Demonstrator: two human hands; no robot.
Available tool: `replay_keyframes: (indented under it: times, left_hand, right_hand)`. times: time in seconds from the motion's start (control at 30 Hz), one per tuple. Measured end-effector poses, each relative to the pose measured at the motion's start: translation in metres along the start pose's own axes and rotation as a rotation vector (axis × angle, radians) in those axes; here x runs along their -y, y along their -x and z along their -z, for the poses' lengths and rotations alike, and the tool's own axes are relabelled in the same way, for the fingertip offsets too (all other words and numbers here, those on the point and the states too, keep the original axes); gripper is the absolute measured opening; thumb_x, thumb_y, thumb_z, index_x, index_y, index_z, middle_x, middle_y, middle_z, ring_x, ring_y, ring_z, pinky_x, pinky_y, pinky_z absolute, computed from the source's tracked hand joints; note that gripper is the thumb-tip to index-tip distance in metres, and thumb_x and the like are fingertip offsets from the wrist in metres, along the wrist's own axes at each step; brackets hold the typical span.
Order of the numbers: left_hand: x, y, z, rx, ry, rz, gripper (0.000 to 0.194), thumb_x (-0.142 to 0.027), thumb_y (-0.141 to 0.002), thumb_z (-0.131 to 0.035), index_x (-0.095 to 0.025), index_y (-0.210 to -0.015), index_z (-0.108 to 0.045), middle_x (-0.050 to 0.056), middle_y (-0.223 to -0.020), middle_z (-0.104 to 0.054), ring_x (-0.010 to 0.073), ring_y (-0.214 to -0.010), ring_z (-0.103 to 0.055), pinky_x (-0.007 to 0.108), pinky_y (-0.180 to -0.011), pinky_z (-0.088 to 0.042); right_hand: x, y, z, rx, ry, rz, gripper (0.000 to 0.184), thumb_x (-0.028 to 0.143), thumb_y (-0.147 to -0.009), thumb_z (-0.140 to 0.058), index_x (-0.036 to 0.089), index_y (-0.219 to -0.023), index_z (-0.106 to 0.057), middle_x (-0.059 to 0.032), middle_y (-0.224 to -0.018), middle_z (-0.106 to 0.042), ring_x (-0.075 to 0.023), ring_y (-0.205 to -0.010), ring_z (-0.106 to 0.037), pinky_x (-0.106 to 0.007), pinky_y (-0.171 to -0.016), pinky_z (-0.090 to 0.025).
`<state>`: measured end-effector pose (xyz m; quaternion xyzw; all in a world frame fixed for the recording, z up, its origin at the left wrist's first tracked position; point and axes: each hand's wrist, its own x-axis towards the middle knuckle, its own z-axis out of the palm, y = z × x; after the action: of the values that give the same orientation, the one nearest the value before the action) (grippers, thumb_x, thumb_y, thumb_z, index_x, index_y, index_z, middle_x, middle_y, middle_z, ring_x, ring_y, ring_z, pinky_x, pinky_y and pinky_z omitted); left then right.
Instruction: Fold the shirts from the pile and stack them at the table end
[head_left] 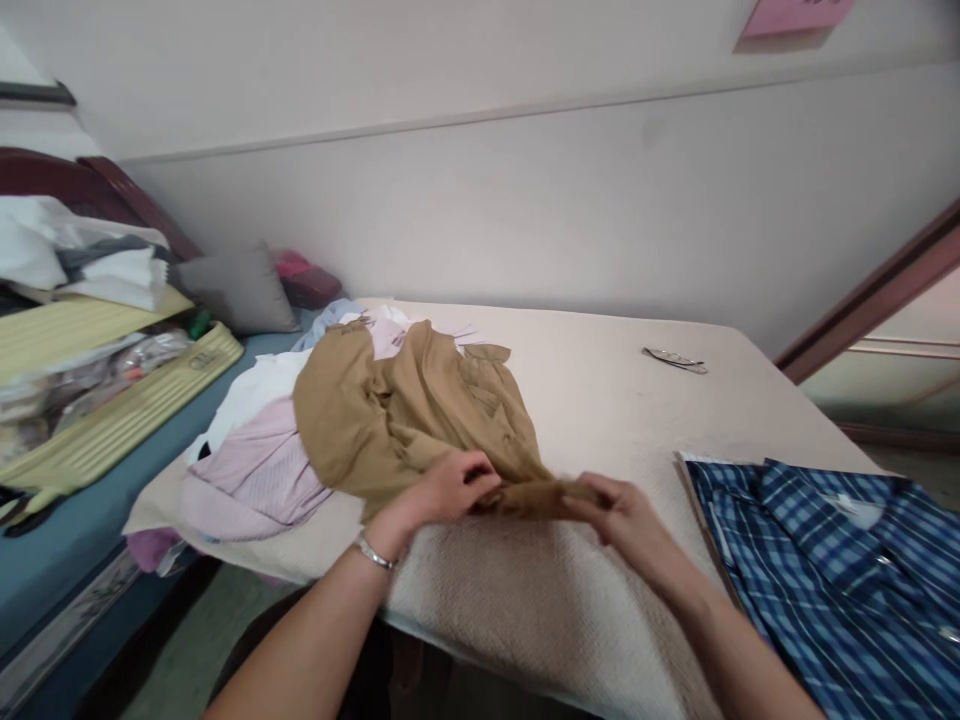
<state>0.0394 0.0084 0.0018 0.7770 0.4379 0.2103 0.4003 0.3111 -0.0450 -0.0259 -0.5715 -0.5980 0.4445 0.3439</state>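
A mustard-brown garment (420, 400), likely a shirt, lies crumpled near the middle of the bed, its near edge bunched up toward me. A narrow strip of it stretches between my hands, slightly blurred. My left hand (450, 487), with a silver bracelet at the wrist, has its fingers curled round one end of that strip. The other end is pinched by my right hand (611, 508) between thumb and fingers. Which part of the garment the strip belongs to, I cannot tell. Under and left of it spread a pink striped garment (259, 470) and a white cloth (259, 390).
Folded blue plaid shirts (832, 560) lie at the right. Eyeglasses (675, 360) rest on the beige bedcover (600, 370) toward the wall. On the left are a grey pillow (240, 290) and a yellow ribbed bag (150, 395) with packed items.
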Motion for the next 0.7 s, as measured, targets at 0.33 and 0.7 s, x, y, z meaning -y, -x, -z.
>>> replay_keyframes:
  times: [0.33,0.7]
  left_hand:
    - [0.026,0.034,0.078,-0.089,0.002,0.124,0.016,-0.028,-0.084,-0.059,-0.016,-0.089,-0.068,0.001,-0.077,-0.066,0.0140,-0.071,-0.058,0.024,-0.066,-0.042]
    - [0.047,0.022,0.042,0.164,-0.811,0.205,0.034,-0.012,-0.074,-0.061,-0.021,-0.107,-0.060,0.011,-0.110,-0.060,0.0267,-0.104,-0.058,0.035,-0.087,-0.045]
  right_hand:
    - [-0.020,-0.006,0.062,-0.463,-0.013,-0.098,0.035,0.049,-0.075,-0.071,0.022,-0.059,-0.056,0.0044,-0.045,-0.045,-0.0120,-0.043,-0.041,-0.027,-0.044,-0.031]
    - [-0.024,-0.011,0.063,-0.462,-0.013,-0.090,0.036,0.052,-0.073,-0.073,0.022,-0.061,-0.057,0.0046,-0.044,-0.046,-0.0121,-0.043,-0.042,-0.027,-0.044,-0.030]
